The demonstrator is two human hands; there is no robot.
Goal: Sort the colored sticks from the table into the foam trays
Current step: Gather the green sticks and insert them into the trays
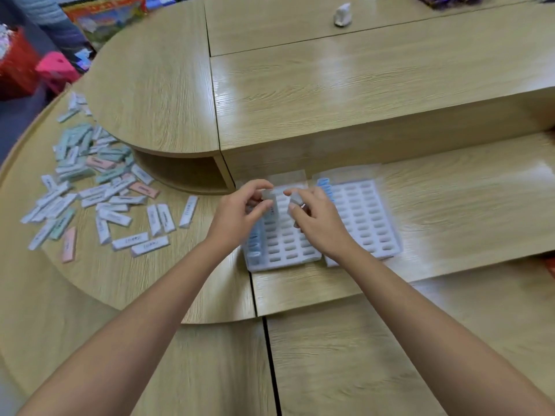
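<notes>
Left hand (240,213) and right hand (318,226) each pinch a stick (271,205) — near-upright — over a tray (282,259).

Left hand (240,213) and right hand (318,226) apparently pinching.

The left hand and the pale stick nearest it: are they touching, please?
Touching. The head view shows the left hand pinching the pale stick between thumb and fingers.
</notes>
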